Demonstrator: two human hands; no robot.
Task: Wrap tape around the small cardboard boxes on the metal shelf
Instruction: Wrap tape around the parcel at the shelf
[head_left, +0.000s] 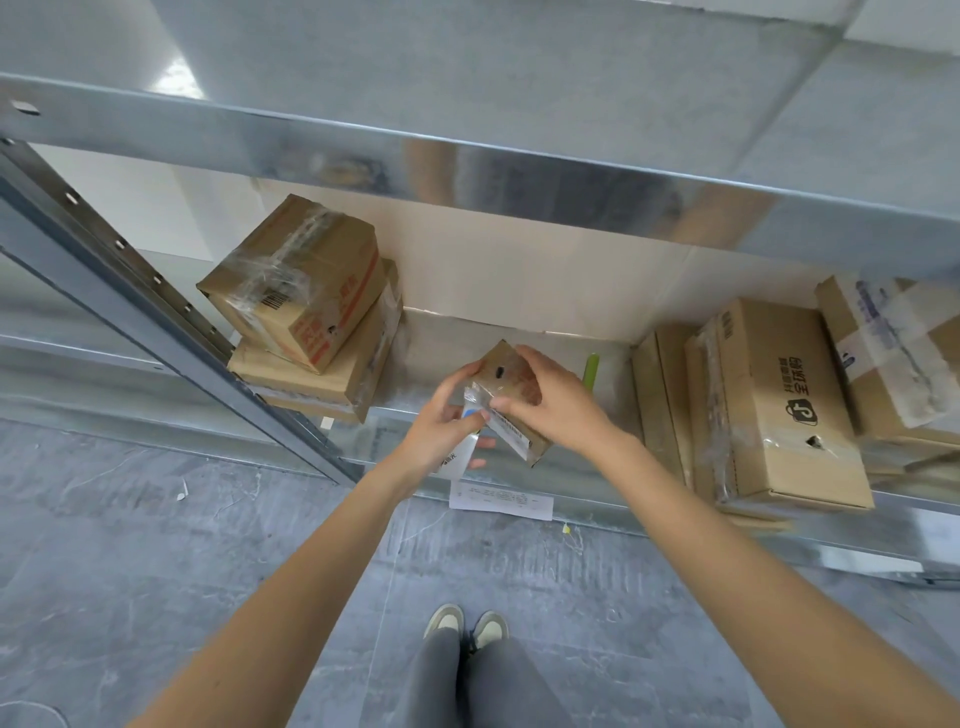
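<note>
head view: looking down at a metal shelf (597, 332), both bare arms reaching in over its front edge
small box (511, 384): cardboard, tilted, held up over the front edge of the shelf near the middle, clear tape already shiny on its near face, barcode label on its lower side
left hand (441, 421): fingers curled round a tape roll (460, 452), thumb and fingertips also pinching at the box's near-left corner
right hand (550, 402): fingers curled over the box top and right side, gripping it
left stack (306, 306): taped boxes piled at the shelf's left end, by the upright
right boxes (769, 400): several cartons at the right end, front edge
green item (590, 370): upright behind the right hand, unclear what it is
paper slip (501, 499): lies at the shelf's front lip
</note>
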